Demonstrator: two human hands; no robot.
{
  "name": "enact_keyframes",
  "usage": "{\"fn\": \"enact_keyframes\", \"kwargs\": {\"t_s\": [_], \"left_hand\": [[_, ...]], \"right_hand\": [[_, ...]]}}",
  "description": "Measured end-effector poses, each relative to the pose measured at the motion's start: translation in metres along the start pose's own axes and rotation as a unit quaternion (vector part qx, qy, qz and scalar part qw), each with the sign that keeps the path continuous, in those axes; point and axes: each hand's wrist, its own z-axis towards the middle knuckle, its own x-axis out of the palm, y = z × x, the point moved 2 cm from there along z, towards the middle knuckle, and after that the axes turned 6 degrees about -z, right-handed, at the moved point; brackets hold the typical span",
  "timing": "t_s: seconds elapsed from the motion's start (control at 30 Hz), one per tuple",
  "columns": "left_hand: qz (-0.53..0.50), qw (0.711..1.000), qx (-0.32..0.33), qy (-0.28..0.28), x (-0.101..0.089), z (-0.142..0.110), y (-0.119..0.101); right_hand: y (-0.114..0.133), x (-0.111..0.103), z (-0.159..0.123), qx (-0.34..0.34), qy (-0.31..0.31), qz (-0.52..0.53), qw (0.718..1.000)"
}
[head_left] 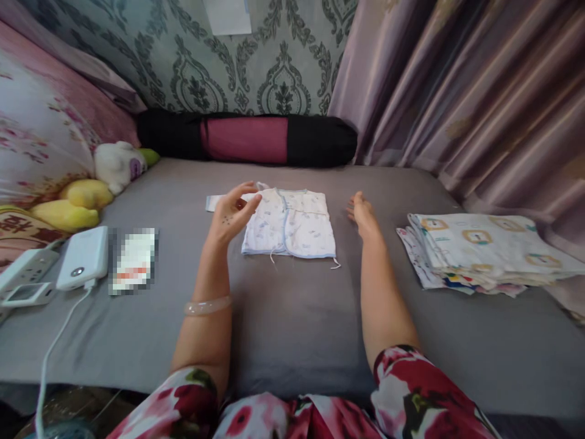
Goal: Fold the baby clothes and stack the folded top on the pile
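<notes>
A small white baby shirt [307,221] with a faint print and light blue trim lies flat on the grey sheet. Its left sleeve sticks out to the side, while no sleeve shows beyond the right edge. Thin ties hang from its lower hem. My left hand [233,210] is raised over the shirt's left side, thumb and fingers apart, partly hiding the sleeve. Just right of the shirt, my right hand [362,213] is held with its fingers stretched out, apart from the cloth. Neither hand holds anything.
A stack of folded printed cloths [479,244] lies at the right. To the left are a white power bank [85,259] with a cable, a power strip [25,274], a blurred packet [134,261] and plush toys [86,195]. A black and maroon bolster [247,139] lines the wall.
</notes>
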Motion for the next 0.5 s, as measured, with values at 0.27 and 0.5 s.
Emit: {"fn": "enact_keyframes", "kwargs": {"t_s": [0.27, 0.5], "left_hand": [[0.163, 0.976, -0.144, 0.017, 0.002, -0.007, 0.044], [0.240, 0.907, -0.314, 0.148, 0.003, -0.012, 0.054]], "right_hand": [[0.017, 0.006, -0.010, 0.018, 0.033, -0.061, 0.997], [0.055, 0.060, -0.053, -0.151, 0.147, -0.278, 0.937]]}}
